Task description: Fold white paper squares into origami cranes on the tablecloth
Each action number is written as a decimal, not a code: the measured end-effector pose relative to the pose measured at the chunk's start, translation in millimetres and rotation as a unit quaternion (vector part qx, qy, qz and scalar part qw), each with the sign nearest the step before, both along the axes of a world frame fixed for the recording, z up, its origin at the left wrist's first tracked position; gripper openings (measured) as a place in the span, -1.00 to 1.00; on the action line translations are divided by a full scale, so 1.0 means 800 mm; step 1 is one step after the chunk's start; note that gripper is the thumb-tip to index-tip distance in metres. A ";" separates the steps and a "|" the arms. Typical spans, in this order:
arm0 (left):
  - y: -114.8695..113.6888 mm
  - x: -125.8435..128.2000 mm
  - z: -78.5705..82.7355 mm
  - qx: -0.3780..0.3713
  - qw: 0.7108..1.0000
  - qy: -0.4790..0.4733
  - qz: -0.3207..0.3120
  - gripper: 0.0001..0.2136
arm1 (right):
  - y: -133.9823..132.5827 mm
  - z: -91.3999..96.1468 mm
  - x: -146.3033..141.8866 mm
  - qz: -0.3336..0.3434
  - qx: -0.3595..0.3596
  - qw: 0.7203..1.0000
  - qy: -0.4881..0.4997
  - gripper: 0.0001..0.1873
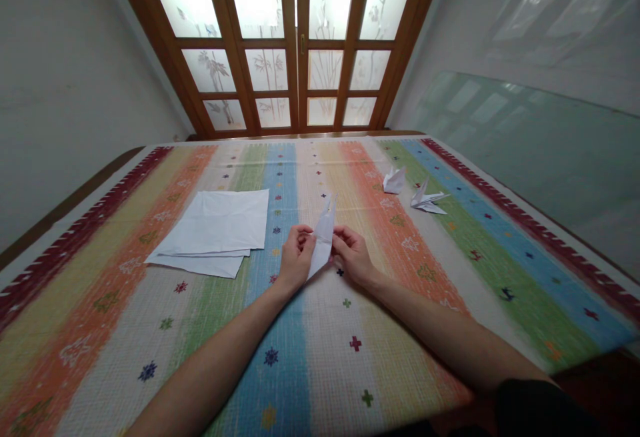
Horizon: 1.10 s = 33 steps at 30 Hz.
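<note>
Between my two hands is a piece of folded white paper (323,237), long and narrow, with two thin points at its far end. My left hand (299,253) pinches its left edge, thumb on top and fingers curled. On the opposite edge, my right hand (354,250) grips it between thumb and bent fingers. The paper is tilted up a little over the striped tablecloth. Its lower folds are partly hidden by my fingers.
A stack of white paper sheets (220,220) lies to the left. At the back right sit two folded paper figures, a compact one (394,180) and a spiky crane-like one (428,198). The striped cloth (360,357) covers the table; wooden glass-paned doors (300,43) stand beyond.
</note>
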<state>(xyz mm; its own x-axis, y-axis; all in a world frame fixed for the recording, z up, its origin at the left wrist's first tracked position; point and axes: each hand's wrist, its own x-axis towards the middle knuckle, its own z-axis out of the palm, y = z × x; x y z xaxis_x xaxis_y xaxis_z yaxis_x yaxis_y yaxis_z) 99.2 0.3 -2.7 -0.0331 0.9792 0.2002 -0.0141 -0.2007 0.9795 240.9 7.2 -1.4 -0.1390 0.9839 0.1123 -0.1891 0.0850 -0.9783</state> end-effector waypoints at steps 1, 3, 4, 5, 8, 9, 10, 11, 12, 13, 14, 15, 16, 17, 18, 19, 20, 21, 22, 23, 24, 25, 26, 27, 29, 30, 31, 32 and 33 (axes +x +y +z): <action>0.000 0.000 0.002 0.009 1.000 0.016 0.012 -0.79 | 0.000 0.001 0.000 -0.004 0.007 1.000 -0.008 -0.63; -0.003 -0.001 0.006 0.029 0.998 0.053 0.017 -0.80 | -0.002 0.004 -0.001 -0.017 0.027 0.999 -0.024 -0.63; -0.004 -0.001 0.008 0.039 0.997 0.068 0.010 -0.80 | -0.002 0.005 -0.002 -0.024 0.036 0.999 -0.032 -0.64; -0.006 -0.001 0.010 0.048 0.996 0.080 0.001 -0.78 | -0.003 0.006 -0.002 -0.029 0.043 0.998 -0.039 -0.65; -0.008 0.000 0.012 0.050 0.994 0.092 -0.024 -0.68 | -0.005 0.006 -0.002 -0.044 0.057 0.996 -0.061 -0.69; -0.009 0.000 0.013 0.037 0.995 0.088 -0.031 -0.63 | -0.006 0.006 -0.002 -0.046 0.061 0.995 -0.068 -0.70; -0.008 0.001 0.013 0.020 0.996 0.075 -0.039 -0.59 | -0.006 0.006 -0.001 -0.047 0.065 0.994 -0.072 -0.70; -0.008 0.001 0.013 0.002 0.997 0.054 -0.047 -0.57 | -0.006 0.006 -0.001 -0.046 0.070 0.994 -0.072 -0.71; -0.007 0.002 0.012 -0.015 0.998 0.026 -0.056 -0.57 | -0.006 0.006 0.000 -0.040 0.073 0.994 -0.069 -0.71; -0.006 0.002 0.012 -0.030 0.997 -0.005 -0.066 -0.57 | -0.006 0.007 0.000 -0.029 0.074 0.995 -0.065 -0.70; -0.005 0.001 0.012 -0.044 0.995 -0.037 -0.076 -0.58 | -0.005 0.007 0.001 -0.018 0.073 0.995 -0.060 -0.70; -0.004 0.000 0.013 -0.055 0.993 -0.066 -0.086 -0.57 | -0.005 0.008 0.001 -0.007 0.071 0.996 -0.056 -0.69; -0.003 -0.001 0.013 -0.065 0.989 -0.090 -0.096 -0.56 | -0.004 0.009 0.002 0.003 0.069 0.996 -0.054 -0.68; -0.003 -0.002 0.014 -0.074 0.986 -0.108 -0.107 -0.54 | -0.003 0.010 0.002 0.010 0.067 0.996 -0.055 -0.67; -0.002 -0.003 0.014 -0.082 0.982 -0.122 -0.120 -0.52 | -0.002 0.011 0.003 0.014 0.067 0.996 -0.057 -0.66; -0.001 -0.003 0.015 -0.087 0.979 -0.129 -0.134 -0.51 | -0.002 0.011 0.003 0.016 0.068 0.996 -0.059 -0.66; -0.001 -0.004 0.015 -0.089 0.977 -0.131 -0.145 -0.50 | -0.001 0.011 0.004 0.018 0.070 0.995 -0.062 -0.66; 0.000 -0.004 0.015 -0.088 0.977 -0.128 -0.149 -0.50 | 0.000 0.011 0.005 0.017 0.072 0.995 -0.066 -0.67; 0.000 -0.004 0.014 -0.084 0.979 -0.119 -0.142 -0.51 | 0.000 0.010 0.005 0.014 0.075 0.995 -0.071 -0.68; 0.001 -0.004 0.014 -0.078 0.983 -0.108 -0.124 -0.52 | 0.000 0.009 0.006 0.009 0.079 0.994 -0.076 -0.68; 0.002 -0.004 0.013 -0.071 0.988 -0.094 -0.099 -0.54 | 0.001 0.009 0.006 0.002 0.082 0.993 -0.082 -0.69; 0.002 -0.004 0.012 -0.066 0.992 -0.078 -0.075 -0.56 | 0.001 0.008 0.007 -0.006 0.086 0.992 -0.087 -0.69; 0.003 -0.004 0.011 -0.062 0.995 -0.062 -0.055 -0.58 | 0.001 0.008 0.007 -0.013 0.092 0.992 -0.089 -0.69; 0.003 -0.004 0.011 -0.056 0.997 -0.044 -0.041 -0.60 | 0.001 0.007 0.007 -0.020 0.100 0.991 -0.088 -0.68; 0.002 -0.004 0.011 -0.040 0.999 -0.014 -0.027 -0.64 | 0.001 0.008 0.007 -0.026 0.116 0.990 -0.074 -0.66; 0.002 -0.003 0.012 -0.031 0.999 -0.005 -0.026 -0.66 | 0.001 0.009 0.007 -0.021 0.118 0.991 -0.063 -0.65; 0.001 -0.003 0.012 -0.024 0.999 -0.001 -0.028 -0.67 | 0.001 0.009 0.007 -0.012 0.113 0.992 -0.053 -0.63; 0.000 -0.002 0.012 -0.018 0.999 -0.001 -0.033 -0.68 | 0.001 0.010 0.007 -0.002 0.101 0.994 -0.042 -0.62; -0.001 0.000 0.012 -0.014 0.999 -0.002 -0.040 -0.69 | 0.002 0.010 0.006 0.007 0.084 0.996 -0.033 -0.62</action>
